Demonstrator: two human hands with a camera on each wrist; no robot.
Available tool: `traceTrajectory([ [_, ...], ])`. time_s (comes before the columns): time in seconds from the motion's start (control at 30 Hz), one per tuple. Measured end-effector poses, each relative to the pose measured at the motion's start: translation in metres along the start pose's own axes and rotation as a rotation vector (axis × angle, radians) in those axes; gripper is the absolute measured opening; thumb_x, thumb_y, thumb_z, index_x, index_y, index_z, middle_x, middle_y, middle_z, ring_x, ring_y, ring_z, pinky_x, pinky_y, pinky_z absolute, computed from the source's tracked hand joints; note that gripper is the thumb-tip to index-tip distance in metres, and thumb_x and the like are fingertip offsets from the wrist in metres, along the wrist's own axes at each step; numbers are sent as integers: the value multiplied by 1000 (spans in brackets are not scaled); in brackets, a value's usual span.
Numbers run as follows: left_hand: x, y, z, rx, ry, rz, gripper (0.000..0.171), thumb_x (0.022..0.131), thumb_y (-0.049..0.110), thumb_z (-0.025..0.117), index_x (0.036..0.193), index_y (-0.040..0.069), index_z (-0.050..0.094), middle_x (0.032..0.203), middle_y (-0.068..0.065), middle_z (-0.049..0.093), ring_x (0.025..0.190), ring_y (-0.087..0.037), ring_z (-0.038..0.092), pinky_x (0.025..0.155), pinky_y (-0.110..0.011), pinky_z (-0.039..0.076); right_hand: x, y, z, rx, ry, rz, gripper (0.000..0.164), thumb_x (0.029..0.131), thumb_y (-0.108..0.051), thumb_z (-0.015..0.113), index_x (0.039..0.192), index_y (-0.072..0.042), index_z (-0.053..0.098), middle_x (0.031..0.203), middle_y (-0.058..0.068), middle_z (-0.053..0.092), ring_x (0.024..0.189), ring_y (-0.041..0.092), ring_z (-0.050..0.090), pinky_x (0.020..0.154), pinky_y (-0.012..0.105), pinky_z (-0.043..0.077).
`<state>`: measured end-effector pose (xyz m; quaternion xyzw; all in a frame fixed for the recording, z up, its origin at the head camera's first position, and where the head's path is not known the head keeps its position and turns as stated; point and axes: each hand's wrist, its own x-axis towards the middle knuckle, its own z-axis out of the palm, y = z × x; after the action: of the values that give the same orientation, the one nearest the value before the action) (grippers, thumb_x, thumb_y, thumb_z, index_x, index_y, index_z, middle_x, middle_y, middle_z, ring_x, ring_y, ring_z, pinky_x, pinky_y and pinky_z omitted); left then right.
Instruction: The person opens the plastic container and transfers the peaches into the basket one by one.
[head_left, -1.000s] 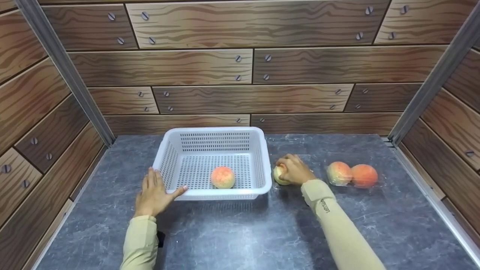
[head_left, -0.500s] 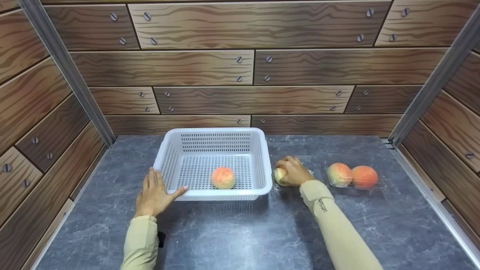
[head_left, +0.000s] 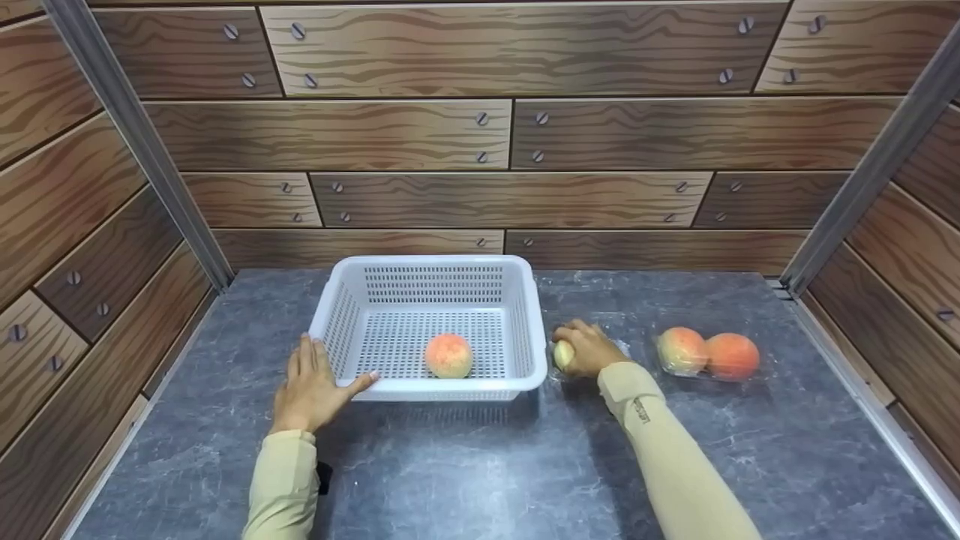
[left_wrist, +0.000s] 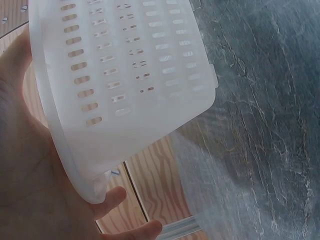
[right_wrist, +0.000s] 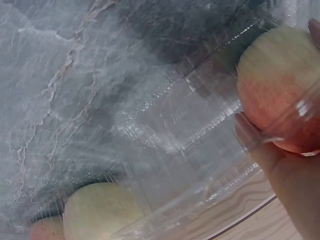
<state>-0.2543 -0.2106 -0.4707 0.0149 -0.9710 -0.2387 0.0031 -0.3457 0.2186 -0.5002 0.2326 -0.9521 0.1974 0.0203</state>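
My left hand (head_left: 309, 391) rests at the near left corner of a white plastic basket (head_left: 442, 385), fingers straight along the outer side and thumb over the rim. One red-and-yellow peach (head_left: 448, 356) lies inside the basket, towards the front. Just right of the basket, my right hand (head_left: 592, 349) grips another peach (right_wrist: 280, 85), thumb on one side and fingertips on the other. This peach sits at one end of a clear plastic container (right_wrist: 180, 115), whose wall crosses in front of it in the right wrist view. The palm hides most of it from the head view.
Further right, two peaches (head_left: 733, 356) sit side by side in the clear plastic. Grey marbled table (head_left: 465, 465) lies under everything. Wood-patterned panels (head_left: 420, 135) and metal posts (head_left: 142, 142) enclose it at the back and sides.
My right hand has turned slightly over the gripped peach, and less of that peach shows in the head view. The left hand and basket have stayed put.
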Motion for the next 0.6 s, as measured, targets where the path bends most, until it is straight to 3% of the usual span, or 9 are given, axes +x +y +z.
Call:
traceTrajectory([
  [0.3, 1, 2, 2, 3, 25, 15, 119, 88, 68, 62, 152, -19, 13, 161, -37, 3, 146, -57, 10, 107, -73, 29, 3, 5, 3, -5, 6, -8, 37, 61, -5, 74, 97, -3, 65, 94, 14, 55, 79, 37, 58, 69, 49, 53],
  [0.6, 1, 1, 0, -1, 13, 0, 119, 88, 67, 63, 152, -19, 11, 161, -36, 1, 146, -57, 9, 109, -73, 25, 6, 5, 8, 23, 8, 37, 39, 61, -5, 74, 99, -5, 65, 99, 16, 56, 84, 40, 58, 72, 53, 53],
])
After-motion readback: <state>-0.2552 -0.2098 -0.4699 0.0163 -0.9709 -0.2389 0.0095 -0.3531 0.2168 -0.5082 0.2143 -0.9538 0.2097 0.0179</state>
